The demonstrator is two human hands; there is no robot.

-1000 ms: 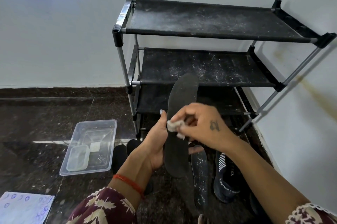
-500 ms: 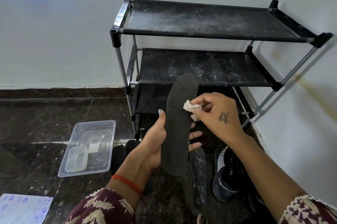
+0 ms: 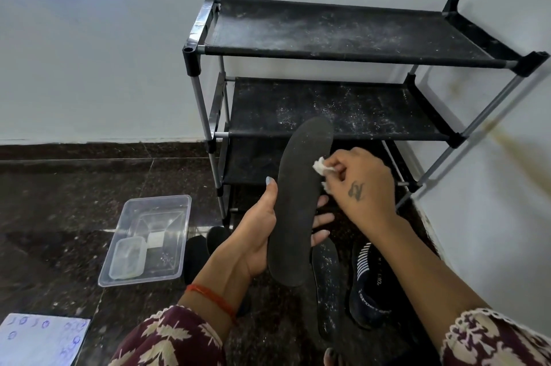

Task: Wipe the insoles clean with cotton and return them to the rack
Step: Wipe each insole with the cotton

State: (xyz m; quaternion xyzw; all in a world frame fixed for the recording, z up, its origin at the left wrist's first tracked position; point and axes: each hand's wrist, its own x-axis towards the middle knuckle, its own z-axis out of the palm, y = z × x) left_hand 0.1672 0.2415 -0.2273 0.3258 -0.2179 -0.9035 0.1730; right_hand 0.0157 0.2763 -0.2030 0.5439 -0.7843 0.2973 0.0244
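Observation:
My left hand (image 3: 253, 234) holds a long black insole (image 3: 298, 201) upright by its lower half, thumb on the left edge and fingers behind. My right hand (image 3: 363, 186) pinches a small white cotton wad (image 3: 320, 166) against the insole's right edge, near the upper part. A second, dusty insole (image 3: 328, 288) lies flat on the floor below. The black three-shelf rack (image 3: 343, 37) stands behind against the wall, its shelves bare and dusted with white specks.
A clear plastic tub (image 3: 167, 216) holding a smaller container (image 3: 126, 258) sits on the dark floor to the left. A dark sneaker (image 3: 369, 285) lies right of the floor insole, black shoes (image 3: 202, 249) left of it. A written sheet (image 3: 41, 339) lies at bottom left.
My right hand has moved the cotton from the middle of the insole up and to its right edge. The left hand keeps the insole in place.

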